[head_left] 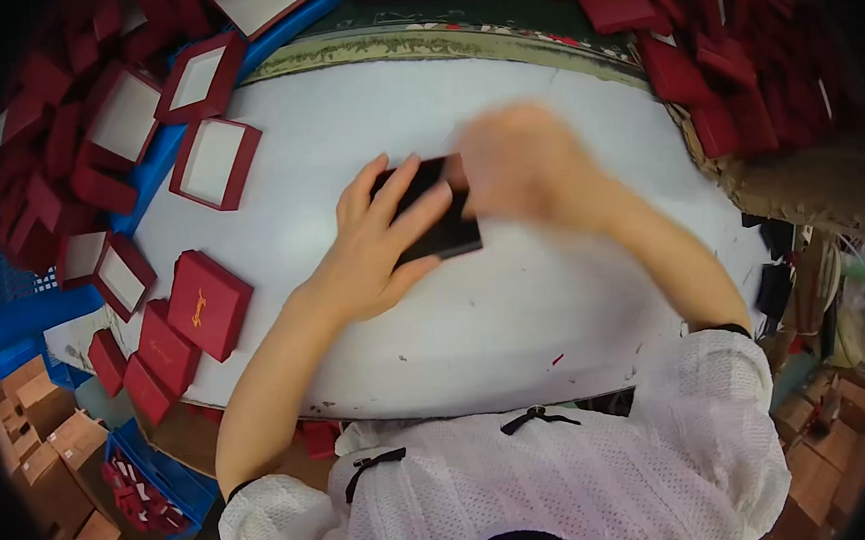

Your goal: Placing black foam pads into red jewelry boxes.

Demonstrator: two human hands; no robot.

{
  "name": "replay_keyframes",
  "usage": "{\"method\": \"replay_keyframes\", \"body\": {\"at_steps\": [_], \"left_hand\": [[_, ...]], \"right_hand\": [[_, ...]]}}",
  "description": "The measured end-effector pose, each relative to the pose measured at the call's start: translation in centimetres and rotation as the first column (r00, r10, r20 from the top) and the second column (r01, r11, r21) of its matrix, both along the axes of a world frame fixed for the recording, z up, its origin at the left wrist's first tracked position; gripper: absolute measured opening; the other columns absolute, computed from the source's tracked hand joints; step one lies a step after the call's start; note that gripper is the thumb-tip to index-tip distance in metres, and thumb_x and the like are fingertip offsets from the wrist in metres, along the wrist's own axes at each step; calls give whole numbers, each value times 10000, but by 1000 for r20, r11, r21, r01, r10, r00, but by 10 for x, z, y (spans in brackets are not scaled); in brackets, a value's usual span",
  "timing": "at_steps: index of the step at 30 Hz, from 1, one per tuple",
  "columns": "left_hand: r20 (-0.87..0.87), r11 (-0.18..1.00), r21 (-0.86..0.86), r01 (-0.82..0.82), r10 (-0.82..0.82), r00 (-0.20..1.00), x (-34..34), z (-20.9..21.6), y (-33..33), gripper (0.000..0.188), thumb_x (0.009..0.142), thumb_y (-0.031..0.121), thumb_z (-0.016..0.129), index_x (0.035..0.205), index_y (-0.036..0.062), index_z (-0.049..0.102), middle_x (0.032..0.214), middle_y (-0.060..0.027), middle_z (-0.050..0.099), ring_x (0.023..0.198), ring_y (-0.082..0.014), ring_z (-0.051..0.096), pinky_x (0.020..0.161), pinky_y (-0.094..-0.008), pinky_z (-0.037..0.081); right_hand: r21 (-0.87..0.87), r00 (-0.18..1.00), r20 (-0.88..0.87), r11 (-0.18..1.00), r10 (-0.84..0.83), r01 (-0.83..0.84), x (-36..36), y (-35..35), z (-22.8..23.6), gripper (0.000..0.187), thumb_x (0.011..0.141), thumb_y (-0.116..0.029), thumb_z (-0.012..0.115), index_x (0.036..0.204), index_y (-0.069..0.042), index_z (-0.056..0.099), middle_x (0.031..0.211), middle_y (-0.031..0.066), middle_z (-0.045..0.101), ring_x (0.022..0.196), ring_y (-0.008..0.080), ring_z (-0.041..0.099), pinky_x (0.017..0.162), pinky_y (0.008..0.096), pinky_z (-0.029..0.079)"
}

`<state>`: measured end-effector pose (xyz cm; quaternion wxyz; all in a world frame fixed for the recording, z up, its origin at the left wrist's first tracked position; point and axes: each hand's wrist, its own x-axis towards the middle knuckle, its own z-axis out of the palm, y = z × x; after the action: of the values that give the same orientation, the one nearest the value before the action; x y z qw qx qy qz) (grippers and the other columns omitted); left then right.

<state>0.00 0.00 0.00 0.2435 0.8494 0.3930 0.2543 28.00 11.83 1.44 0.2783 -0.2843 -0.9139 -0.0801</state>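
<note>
A black rectangular piece (435, 232), box-sized and dark on top, lies at the middle of the white worktable (477, 337). My left hand (375, 239) holds it from the left side. Its fingers spread over the top and far edge, while the thumb rests along the near edge. At the piece's right edge is my right hand (525, 163), heavily smeared by motion; its fingers and anything in them cannot be made out. An open dark-red box part with a white inside (214, 163) sits on the table to the far left of my left hand.
Closed red boxes (209, 306) lie at the table's left edge. Red box parts heap over a blue crate (170, 173) at far left. Another red box pile (709, 70) stands at far right. Cardboard boxes (69, 456) and a blue bin (171, 469) are below left.
</note>
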Motion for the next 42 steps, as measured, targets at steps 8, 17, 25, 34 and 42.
{"method": "replay_keyframes", "body": {"at_steps": [8, 17, 25, 34, 42], "left_hand": [[-462, 993, -103, 59, -100, 881, -26, 46, -15, 551, 675, 317, 739, 1204, 317, 583, 1472, -128, 249, 1296, -454, 213, 1014, -591, 192], [335, 997, 72, 27, -49, 941, -11, -12, -6, 1051, 548, 182, 837, 1391, 122, 212, 1414, -280, 132, 1173, -437, 373, 966, -466, 383], [-31, 993, 1, 116, -116, 993, 8, 15, -7, 895, 603, 286, 789, 1364, 89, 362, 1381, -221, 314, 1237, -402, 351, 986, -489, 309], [-618, 938, 37, -344, 292, 730, -58, 52, -49, 948, 597, 538, 725, 1363, 114, 363, 1320, -146, 399, 1258, -355, 316, 1024, -593, 143], [-614, 734, 67, -676, 565, 552, -129, 79, -85, 1091, 514, 480, 815, 1371, 40, 302, 1318, -273, 324, 1243, -453, 288, 1007, -562, 224]], "right_hand": [[47, 351, 179, 365, -919, 930, 100, 102, -11, 870, 601, -585, 712, 1297, -148, 425, 1296, 203, 420, 1207, 401, 366, 966, 502, 305], [-580, 983, -147, 796, 107, -174, -35, -61, 15, 725, 576, -269, 742, 1236, -74, 512, 1320, 219, 390, 1177, 381, 412, 993, 449, 328], [-473, 989, -7, 871, 147, -133, -45, -124, 5, 722, 603, -363, 750, 1240, -116, 518, 1318, 280, 351, 1153, 434, 385, 968, 524, 320], [97, 975, 123, 975, 188, -200, -74, 51, 56, 578, 614, -234, 757, 1143, -105, 566, 1164, 133, 535, 1123, 302, 472, 931, 501, 341], [139, 896, 183, 912, -406, 385, -51, 207, 77, 388, 852, -169, 562, 1234, -121, 519, 1218, 166, 555, 1119, 309, 539, 921, 398, 456]]}}
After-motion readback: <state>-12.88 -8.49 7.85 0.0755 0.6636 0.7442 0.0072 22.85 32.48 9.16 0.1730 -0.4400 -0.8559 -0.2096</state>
